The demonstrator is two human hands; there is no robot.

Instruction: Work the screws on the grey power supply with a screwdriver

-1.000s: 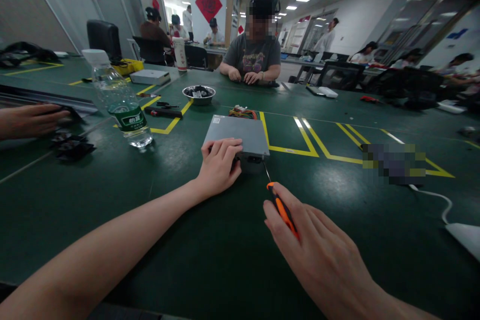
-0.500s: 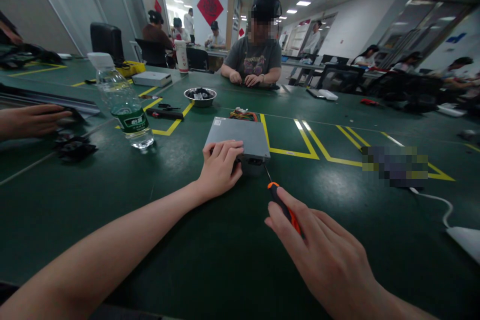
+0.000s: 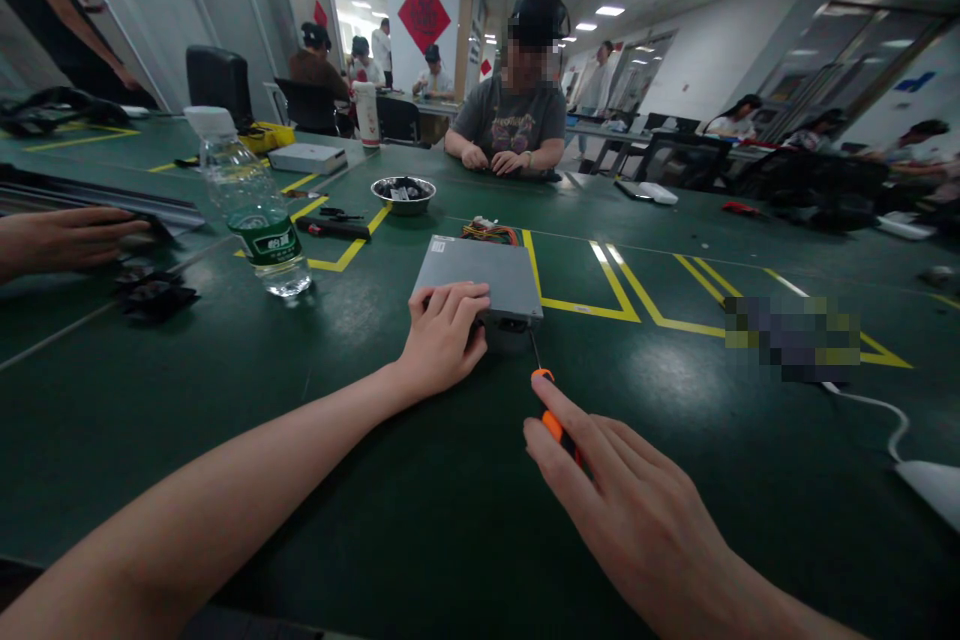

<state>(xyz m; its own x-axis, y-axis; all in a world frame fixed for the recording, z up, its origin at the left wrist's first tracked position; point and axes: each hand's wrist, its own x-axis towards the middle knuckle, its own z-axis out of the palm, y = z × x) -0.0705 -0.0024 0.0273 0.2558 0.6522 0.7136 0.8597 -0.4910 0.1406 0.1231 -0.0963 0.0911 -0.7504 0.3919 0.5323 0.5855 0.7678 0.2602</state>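
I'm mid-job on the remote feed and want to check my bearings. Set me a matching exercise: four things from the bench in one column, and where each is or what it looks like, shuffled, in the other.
Things
1. Screwdriver
2. Grey metal box
3. Plastic bottle
4. Metal bowl

Places and looks
A. Clear, with a white cap and a green label
B. Under the fingers of the left hand
C. Holding small dark pieces
D. Held in the right hand

Right pairs: 1-D, 2-B, 3-A, 4-C
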